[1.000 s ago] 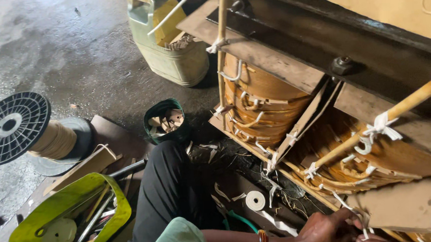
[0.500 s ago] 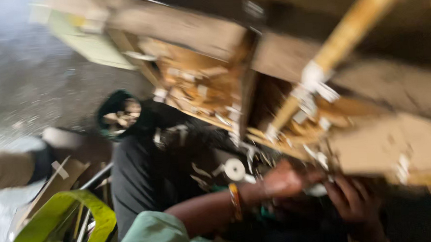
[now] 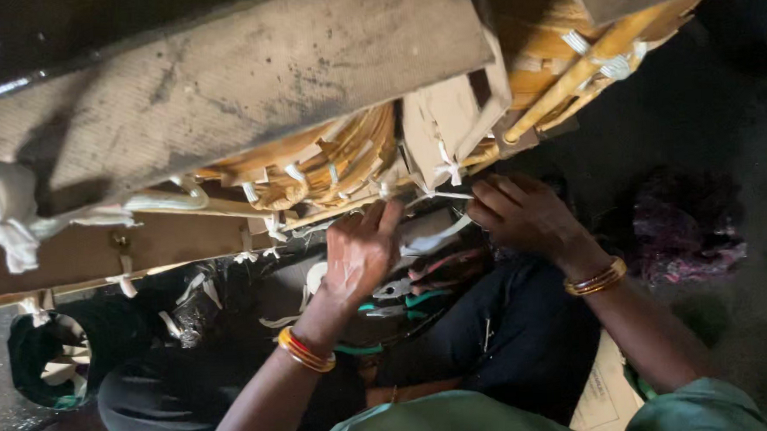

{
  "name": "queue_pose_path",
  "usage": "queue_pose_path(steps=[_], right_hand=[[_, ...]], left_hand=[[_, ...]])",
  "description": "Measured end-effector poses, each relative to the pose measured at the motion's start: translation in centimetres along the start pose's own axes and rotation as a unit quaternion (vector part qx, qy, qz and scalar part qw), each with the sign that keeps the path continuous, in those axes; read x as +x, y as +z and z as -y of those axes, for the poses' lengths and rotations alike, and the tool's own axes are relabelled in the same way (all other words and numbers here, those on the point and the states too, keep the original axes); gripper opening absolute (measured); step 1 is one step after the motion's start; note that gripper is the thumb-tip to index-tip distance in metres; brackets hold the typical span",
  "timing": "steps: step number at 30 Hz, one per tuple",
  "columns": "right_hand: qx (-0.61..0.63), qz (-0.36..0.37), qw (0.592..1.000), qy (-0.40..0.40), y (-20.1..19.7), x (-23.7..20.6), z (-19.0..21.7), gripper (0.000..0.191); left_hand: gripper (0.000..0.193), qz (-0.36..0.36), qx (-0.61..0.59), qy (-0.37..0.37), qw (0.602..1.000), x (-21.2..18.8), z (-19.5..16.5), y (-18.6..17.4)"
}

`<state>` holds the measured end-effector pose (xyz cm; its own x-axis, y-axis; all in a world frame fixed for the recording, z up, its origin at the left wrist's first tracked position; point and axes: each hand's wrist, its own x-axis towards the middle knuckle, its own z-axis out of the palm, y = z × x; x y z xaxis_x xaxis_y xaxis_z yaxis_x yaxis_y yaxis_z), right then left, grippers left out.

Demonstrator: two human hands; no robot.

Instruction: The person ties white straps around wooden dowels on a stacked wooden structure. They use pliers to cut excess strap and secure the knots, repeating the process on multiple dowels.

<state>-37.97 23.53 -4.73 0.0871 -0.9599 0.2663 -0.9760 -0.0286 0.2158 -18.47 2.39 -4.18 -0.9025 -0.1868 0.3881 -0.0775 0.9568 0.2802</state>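
While hands [image 3: 359,252] [image 3: 523,212] pinch, white tape [image 3: 431,195] between.

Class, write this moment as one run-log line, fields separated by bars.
left hand: fingers on white tape strip | right hand: pinching the strip's other end | above: tape-tied coil | lap: pliers

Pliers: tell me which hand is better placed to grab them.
Left, probably. The left hand sits just above the pliers in the lap, while the right hand is farther off and pinches white tape at the winding.
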Motion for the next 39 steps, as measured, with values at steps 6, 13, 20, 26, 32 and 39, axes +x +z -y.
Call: queue_pose_path(steps=[6, 13, 20, 26, 32, 39], right_hand=[[0.156, 0.038, 0.965, -0.206, 2.3, 1.9, 2.2, 0.021], [0.075, 0.069, 0.993, -0.054, 4.5, 0.6, 1.2, 0.031], [0.075, -0.026, 0.997, -0.025, 0.7, 4.6, 1.5, 0.019], [0.136, -0.039, 0.973, 0.182, 0.4, 2.1, 16.8, 0.048], [0.245, 0.024, 0.955, 0.166, 5.5, 5.3, 30.3, 0.042], [0.325, 0.021, 0.94, 0.104, 3.3, 6.1, 30.6, 0.04]], left_hand=[[0.004, -0.078, -0.331, 0.021, 0.94, 0.4, -2.1, -1.4], [0.023, 0.117, -0.202, 0.074, 0.969, 2.0, -1.0, -1.4], [0.038, 0.051, -0.047, 0.121, 0.99, 1.0, -1.3, -3.7], [0.027, -0.044, -0.159, 0.014, 0.986, -0.8, -2.2, -2.8], [0.036, -0.156, -0.051, -0.161, 0.973, -1.5, -5.8, -2.3], [0.022, -0.099, 0.054, -0.262, 0.958, 3.3, -7.3, 6.5]])
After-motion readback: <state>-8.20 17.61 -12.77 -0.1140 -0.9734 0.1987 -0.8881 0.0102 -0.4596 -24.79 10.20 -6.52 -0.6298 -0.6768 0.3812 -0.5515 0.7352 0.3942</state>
